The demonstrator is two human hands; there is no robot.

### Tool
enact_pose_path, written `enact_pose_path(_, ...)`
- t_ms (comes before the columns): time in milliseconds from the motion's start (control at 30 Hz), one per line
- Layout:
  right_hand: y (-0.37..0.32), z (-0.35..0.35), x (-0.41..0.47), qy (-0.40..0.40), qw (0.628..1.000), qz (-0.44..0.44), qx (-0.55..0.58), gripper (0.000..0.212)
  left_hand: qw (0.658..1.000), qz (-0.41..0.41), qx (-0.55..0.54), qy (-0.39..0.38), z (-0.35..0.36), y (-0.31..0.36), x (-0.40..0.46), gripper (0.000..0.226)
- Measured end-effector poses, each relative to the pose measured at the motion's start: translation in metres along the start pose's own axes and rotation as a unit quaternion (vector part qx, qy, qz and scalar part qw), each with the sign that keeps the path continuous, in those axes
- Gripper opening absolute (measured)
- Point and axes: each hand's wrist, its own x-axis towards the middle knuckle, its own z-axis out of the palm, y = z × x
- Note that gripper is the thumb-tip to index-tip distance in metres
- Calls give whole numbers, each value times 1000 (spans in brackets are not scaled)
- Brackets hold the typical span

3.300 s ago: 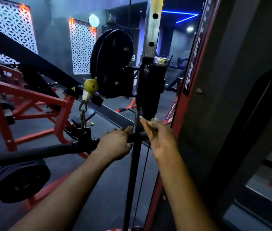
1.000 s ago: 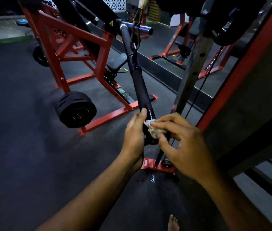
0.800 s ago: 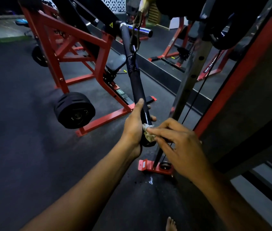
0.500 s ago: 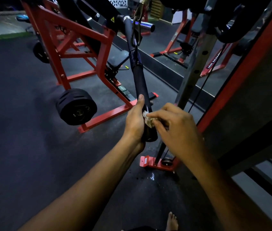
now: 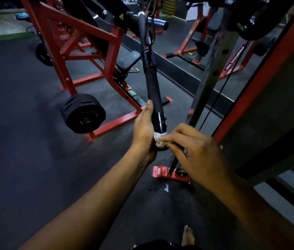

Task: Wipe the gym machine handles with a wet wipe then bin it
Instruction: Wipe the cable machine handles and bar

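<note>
My left hand clasps the handle steady — right hand pinches the wet wipe; I'd twist it fully round the end.

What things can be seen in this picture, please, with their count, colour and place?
bar handle: one, black, centre, hanging tilted from a clip.
wet wipe: one, whitish, crumpled at the handle's lower end.
weight plates: one stack, black, left of centre, on the red frame.
red frame: one, upper left, on the dark floor.
upright post: one, grey with holes, right of the handle.
bare foot: one, bottom edge.
left hand: grips the handle's lower end.
right hand: pinches the wipe against the handle.
</note>
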Motion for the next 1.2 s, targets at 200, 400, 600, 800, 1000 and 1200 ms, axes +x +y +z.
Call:
enact_pose_path(200,4,3,33,66,997,49,-1,24,1000,-14,-1,9,2,-9,-9,47)
enact_pose_path(400,9,-1,13,1,1000,-26,-8,22,999,8,23,22,-7,-5,-10,50)
enact_pose_path(600,14,4,46,39,999,-27,-15,23,998,-25,-47,23,-6,-9,-15,60)
enact_pose_path(800,43,-2,50,31,997,-65,16,17,997,17,33,68,2,-14,-14,44)
enact_pose_path(1000,57,5,60,5,989,-150,-10,18,993,33,53,105,10,-9,-21,40)
enact_pose_path(1200,78,5,88,55,986,-149,49,14,990,28,56,126,23,-7,-27,48)
